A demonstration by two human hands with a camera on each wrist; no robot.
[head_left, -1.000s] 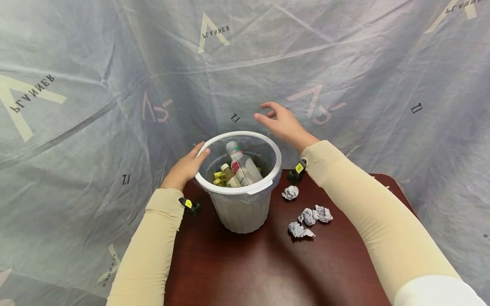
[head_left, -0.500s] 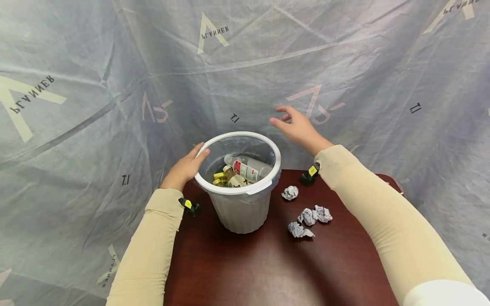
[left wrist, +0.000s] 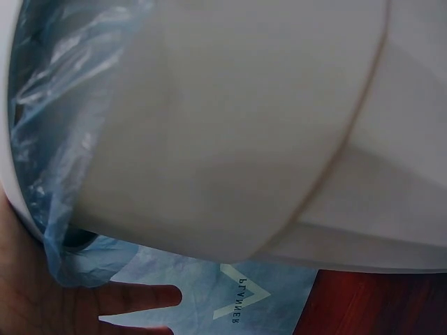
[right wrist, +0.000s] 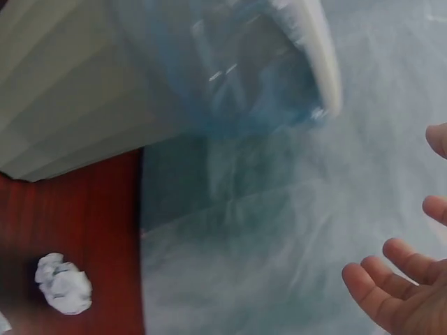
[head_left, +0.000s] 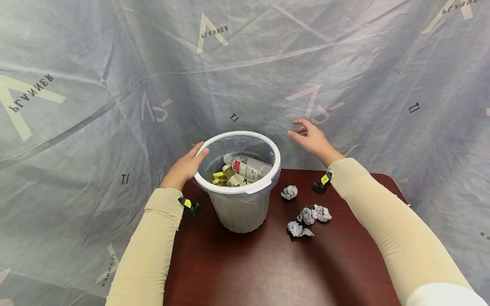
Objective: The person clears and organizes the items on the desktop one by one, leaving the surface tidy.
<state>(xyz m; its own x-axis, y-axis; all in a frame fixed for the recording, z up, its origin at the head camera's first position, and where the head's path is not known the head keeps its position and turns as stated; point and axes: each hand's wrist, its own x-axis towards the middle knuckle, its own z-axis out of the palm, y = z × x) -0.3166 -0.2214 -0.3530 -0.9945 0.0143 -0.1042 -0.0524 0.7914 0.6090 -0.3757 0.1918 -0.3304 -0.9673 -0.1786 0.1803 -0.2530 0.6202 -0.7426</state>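
Note:
A light grey trash bin (head_left: 241,210) with a white rim (head_left: 264,183) and a clear liner stands on the table. My left hand (head_left: 183,168) holds its left rim, thumb laid over the top. Straight fingers (left wrist: 140,296) show outside the bin in the left wrist view. Inside lie a clear plastic bottle (head_left: 249,169) with a red and white label, a smaller brownish bottle (head_left: 234,177) and yellow items (head_left: 219,177). To the right of the bin, my right hand (head_left: 314,140) hovers in the air with loosely bent, spread fingers and nothing in it.
Several crumpled paper balls lie on the dark red table (head_left: 245,272) to the bin's right, one paper ball (head_left: 289,192) near its side and another paper ball (head_left: 300,230) closer to me. A grey printed curtain (head_left: 172,51) hangs behind and beside the table.
My right hand has moved right and down, away from above the bin. The clear bottle, tilted up and blurred earlier, now lies across the other contents. My left hand stays put.

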